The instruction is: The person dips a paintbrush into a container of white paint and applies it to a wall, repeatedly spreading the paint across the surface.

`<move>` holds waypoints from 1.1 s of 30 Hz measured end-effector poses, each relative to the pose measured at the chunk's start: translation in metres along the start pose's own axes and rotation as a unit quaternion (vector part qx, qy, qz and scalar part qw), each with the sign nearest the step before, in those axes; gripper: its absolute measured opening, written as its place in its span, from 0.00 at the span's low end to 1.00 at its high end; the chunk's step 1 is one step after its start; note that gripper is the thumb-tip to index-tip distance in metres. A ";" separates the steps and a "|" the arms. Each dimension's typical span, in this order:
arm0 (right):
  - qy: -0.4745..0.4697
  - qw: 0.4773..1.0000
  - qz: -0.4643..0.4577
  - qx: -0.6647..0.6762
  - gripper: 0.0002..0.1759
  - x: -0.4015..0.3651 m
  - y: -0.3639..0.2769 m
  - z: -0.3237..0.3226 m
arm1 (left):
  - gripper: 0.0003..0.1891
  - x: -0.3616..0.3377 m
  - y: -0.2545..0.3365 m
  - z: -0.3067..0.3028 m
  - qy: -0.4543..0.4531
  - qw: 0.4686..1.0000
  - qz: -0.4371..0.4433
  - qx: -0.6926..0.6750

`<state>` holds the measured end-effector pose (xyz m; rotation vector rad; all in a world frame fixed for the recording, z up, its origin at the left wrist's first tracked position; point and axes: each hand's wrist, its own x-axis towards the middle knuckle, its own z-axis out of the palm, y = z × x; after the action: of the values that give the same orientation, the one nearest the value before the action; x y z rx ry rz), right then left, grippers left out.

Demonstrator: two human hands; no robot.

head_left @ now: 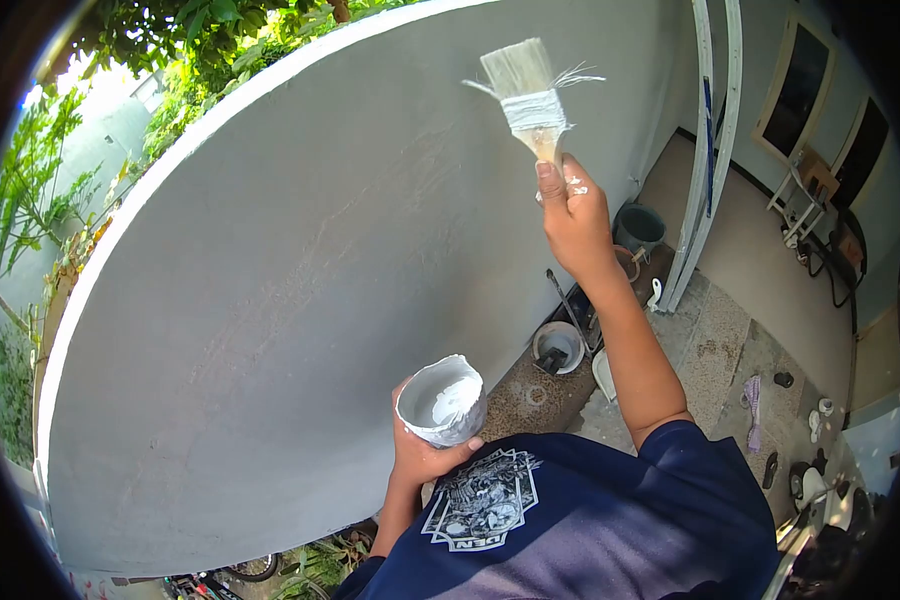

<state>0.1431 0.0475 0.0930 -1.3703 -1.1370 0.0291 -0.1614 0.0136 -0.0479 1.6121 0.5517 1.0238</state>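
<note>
In my right hand (577, 222) is a paintbrush (532, 98), raised high with its bristles up. My fingers close round its wooden handle, and white tape or string wraps the base of the bristles, with loose strands sticking out on both sides. White paint spots mark my fingers. Down near my chest, my left hand (417, 452) grips a paint cup (442, 402) from the side and below. White paint shows inside the cup, and its rim and outside are smeared. A grey wall (270, 290) spreads out in front of me, with rough streaks across its middle.
A dark bucket (639, 228) and a round basin (558, 347) stand on the floor near the wall's base. Upright metal posts (705, 150) rise at the right. Beyond them are a chair (806, 195) and scattered footwear. Green plants (30, 200) grow past the wall's white edge.
</note>
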 end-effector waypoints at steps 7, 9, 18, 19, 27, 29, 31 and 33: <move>-0.357 0.886 0.173 -0.239 0.20 -0.128 0.130 0.038 | 0.49 -0.002 -0.006 0.021 0.049 0.999 0.004 -0.011; -0.482 0.798 0.196 -0.304 0.21 -0.148 0.161 0.032 | 0.50 -0.006 -0.009 0.023 0.057 0.998 -0.012 0.004; -0.416 0.885 0.162 -0.132 0.19 -0.046 0.036 -0.003 | 0.49 -0.007 -0.011 0.049 0.112 0.993 -0.017 0.014; -0.367 0.911 0.104 -0.155 0.19 -0.050 0.046 0.010 | 0.49 -0.009 -0.012 0.052 0.119 0.993 -0.013 0.018; -0.387 0.906 0.154 -0.076 0.19 -0.055 0.045 -0.009 | 0.56 -0.014 -0.009 0.049 0.096 0.994 -0.009 0.045; -0.382 0.907 0.142 -0.105 0.19 -0.055 0.051 0.004 | 0.56 -0.018 -0.011 0.052 0.094 0.993 -0.066 0.019; -0.379 0.910 0.127 -0.107 0.19 -0.072 0.073 0.022 | 0.56 -0.022 -0.014 0.053 0.091 0.992 -0.087 0.026; -0.367 0.918 0.103 -0.106 0.19 -0.073 0.076 0.025 | 0.56 -0.016 -0.012 0.053 0.075 0.994 -0.036 0.072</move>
<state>0.1345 0.0433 -0.0147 -1.7326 -1.6388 0.6363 -0.1232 -0.0241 -0.0662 1.6366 0.7960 1.0769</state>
